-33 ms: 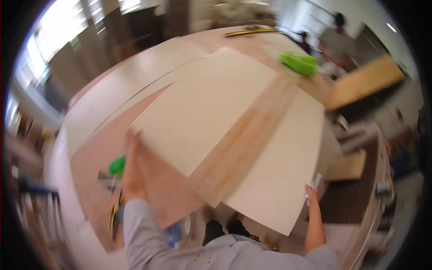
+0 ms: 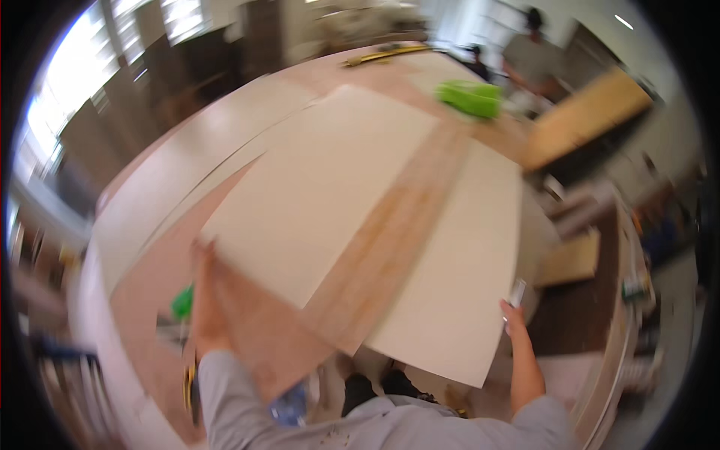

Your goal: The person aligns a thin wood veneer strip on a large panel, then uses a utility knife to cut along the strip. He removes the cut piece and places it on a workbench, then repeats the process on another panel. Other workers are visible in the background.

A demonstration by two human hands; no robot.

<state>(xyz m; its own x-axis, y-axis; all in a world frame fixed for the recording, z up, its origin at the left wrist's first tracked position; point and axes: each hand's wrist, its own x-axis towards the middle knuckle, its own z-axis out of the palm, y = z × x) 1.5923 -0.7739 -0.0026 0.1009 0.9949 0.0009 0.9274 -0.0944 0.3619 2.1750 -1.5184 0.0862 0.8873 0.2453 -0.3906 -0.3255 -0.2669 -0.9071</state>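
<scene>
Two cream sheets (image 2: 315,187) lie on the large table, with a long pinkish wooden strip (image 2: 382,240) across them. My left hand (image 2: 207,285) is at the near-left corner of the left cream sheet, its fingers closed on that edge, though blurred. Beside it are a small green object (image 2: 182,301) and a yellow-and-black tool (image 2: 191,390). My right hand (image 2: 514,321) is closed around a small silver object (image 2: 517,292) at the right edge of the other cream sheet. Pink sheeting (image 2: 150,330) shows under and around the left sheet.
A bright green object (image 2: 469,97) and a yellow tool (image 2: 382,54) sit toward the back. Another person (image 2: 529,60) stands at back right near a yellowish board (image 2: 585,112). Boards (image 2: 150,75) lean by the windows. A darker bench (image 2: 577,322) adjoins on the right.
The whole scene has shifted leftward as the view turns slightly. My left hand sits a little lower in the picture; both hands keep their holds.
</scene>
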